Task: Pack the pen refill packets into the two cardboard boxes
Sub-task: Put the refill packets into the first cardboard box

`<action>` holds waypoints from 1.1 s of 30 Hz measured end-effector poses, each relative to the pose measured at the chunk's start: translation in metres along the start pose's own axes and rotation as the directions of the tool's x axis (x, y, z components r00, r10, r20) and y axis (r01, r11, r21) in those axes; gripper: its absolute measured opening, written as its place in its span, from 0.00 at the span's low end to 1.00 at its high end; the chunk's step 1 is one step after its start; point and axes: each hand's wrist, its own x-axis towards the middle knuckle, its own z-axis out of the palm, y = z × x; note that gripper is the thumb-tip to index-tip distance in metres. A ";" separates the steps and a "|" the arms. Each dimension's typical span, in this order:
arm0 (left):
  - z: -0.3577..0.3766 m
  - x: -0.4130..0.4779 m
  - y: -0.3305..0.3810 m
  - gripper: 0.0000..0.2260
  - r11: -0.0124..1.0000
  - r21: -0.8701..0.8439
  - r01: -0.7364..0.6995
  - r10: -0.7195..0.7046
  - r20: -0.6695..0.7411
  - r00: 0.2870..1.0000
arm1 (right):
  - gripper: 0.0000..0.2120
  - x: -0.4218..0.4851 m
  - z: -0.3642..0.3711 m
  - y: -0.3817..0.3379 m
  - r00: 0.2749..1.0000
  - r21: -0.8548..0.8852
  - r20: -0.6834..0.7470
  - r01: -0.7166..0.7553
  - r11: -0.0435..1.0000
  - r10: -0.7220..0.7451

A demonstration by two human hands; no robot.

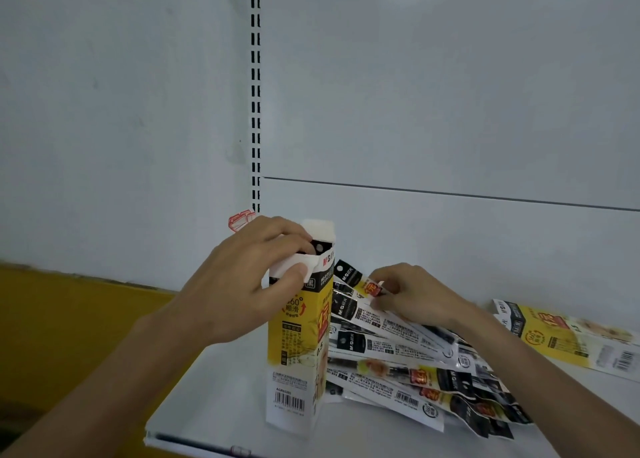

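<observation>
A tall yellow and white cardboard box [297,350] stands upright on the white shelf [214,388], its top flaps open, with the black top of a refill packet [319,247] showing inside. My left hand [249,277] grips the box's top, thumb on the front flap and fingers over the opening. To its right lies a fanned pile of pen refill packets [398,364]. My right hand [412,295] pinches the upper end of one packet in that pile. A second cardboard box [561,340] lies flat at the far right.
The shelf's white back panel [450,111] rises close behind the boxes, with a slotted upright [255,111] in it. The shelf's front edge [180,440] runs at the bottom left. A yellow surface [69,319] lies beyond the shelf's left side.
</observation>
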 end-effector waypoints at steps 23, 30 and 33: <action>-0.003 -0.001 0.003 0.26 0.997 0.074 0.035 -0.038 0.038 0.999 | 0.07 0.003 0.022 0.004 0.991 -0.176 0.133 -0.008 0.984 0.031; 0.001 -0.002 0.002 0.18 0.999 0.044 0.008 -0.008 0.009 1.000 | 0.10 0.008 -0.011 -0.020 0.984 0.262 -0.171 0.002 0.965 0.044; 0.002 -0.001 0.004 0.15 0.998 0.050 0.024 -0.024 -0.011 1.000 | 0.09 0.011 -0.035 -0.047 0.938 0.672 -0.325 0.137 0.728 0.123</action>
